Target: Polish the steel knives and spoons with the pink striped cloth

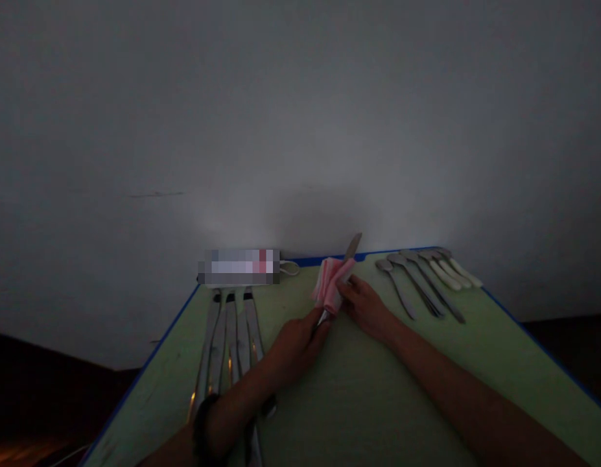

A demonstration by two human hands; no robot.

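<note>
A table knife (353, 246) points up and away over the middle of the table, its blade tip showing past a folded pink and white cloth (332, 285). My left hand (303, 340) is closed round the knife's handle, just below the cloth. With fingers and thumb pressed on the cloth's right side, my right hand (365, 301) holds it wrapped about the blade. The middle of the blade is hidden by the cloth.
Several long metal utensils (236, 337) lie at the left, partly under my left forearm. Spoons (402, 288) and white-handled cutlery (446, 272) lie at the right. A blurred-out pack (239, 267) is at the back left, by the wall (300, 130). Blue trim edges the table (378, 402).
</note>
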